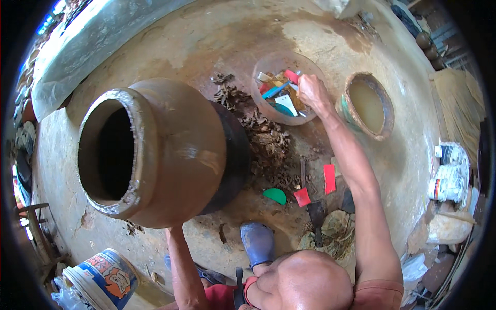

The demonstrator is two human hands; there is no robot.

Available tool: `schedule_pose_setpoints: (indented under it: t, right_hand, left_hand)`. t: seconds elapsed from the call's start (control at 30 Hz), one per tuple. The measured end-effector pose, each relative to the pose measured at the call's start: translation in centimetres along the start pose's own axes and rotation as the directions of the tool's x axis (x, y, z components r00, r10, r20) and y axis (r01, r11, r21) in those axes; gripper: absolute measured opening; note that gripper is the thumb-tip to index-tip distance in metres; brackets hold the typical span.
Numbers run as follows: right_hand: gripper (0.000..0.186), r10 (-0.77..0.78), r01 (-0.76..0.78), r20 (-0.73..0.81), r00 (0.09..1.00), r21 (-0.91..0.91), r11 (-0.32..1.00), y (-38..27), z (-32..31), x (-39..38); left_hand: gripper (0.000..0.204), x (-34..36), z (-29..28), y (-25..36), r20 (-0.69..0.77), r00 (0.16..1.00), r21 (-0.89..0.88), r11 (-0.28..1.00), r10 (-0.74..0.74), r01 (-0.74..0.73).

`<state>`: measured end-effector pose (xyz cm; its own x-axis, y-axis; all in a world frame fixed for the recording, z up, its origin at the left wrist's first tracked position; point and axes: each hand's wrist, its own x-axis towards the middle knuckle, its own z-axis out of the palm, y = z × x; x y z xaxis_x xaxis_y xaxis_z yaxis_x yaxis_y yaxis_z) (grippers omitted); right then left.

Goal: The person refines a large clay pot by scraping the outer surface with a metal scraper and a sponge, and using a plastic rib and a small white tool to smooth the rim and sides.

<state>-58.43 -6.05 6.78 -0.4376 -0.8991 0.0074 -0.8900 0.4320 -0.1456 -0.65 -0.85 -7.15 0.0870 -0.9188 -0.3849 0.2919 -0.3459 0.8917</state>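
A large brown clay pot (181, 155) with a wide dark mouth stands at the left on a dark base (232, 160). My left forearm (181, 263) reaches up to the pot's near side; the left hand is hidden behind the pot. My right hand (312, 92) is over the right side of a translucent round tub (308, 72), its fingers curled closed; what they hold, if anything, cannot be made out. Inside the tub lie small flat pieces: a blue one (275, 91), a white one with holes (285, 103) and a red one (292, 76).
A bowl of murky water (369, 106) stands right of the tub. Clay scraps (266, 139), a green half-round piece (275, 195), red pieces (329, 178) and a dark scraper (316, 214) lie on the floor. A printed bucket (106, 279) is at the lower left.
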Motion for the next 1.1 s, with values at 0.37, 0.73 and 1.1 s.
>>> schedule_pose_setpoints:
  t: [0.37, 0.73, 1.1]
  right_hand:
    - [0.02, 0.08, -0.049, 0.23, 0.97, -0.136, 0.989, 2.6, 4.9, 3.2]
    - [0.01, 0.048, -0.029, -0.13, 0.99, 0.144, 0.989, 1.7, -1.1, 1.8]
    - [0.031, -0.392, 0.697, -0.576, 0.717, 0.575, 0.428, -18.5, -14.0, -6.2]
  left_hand:
    - [0.051, -2.3, -1.3, 0.2, -0.078, 0.992, -0.014, 0.995, -0.095, 0.094]
    - [0.053, 0.5, -0.7, 2.4, -0.075, 0.996, -0.047, 0.998, -0.052, 0.049]
    - [0.055, 2.5, 0.0, 4.2, -0.084, 0.996, -0.072, 0.997, 0.019, -0.025]
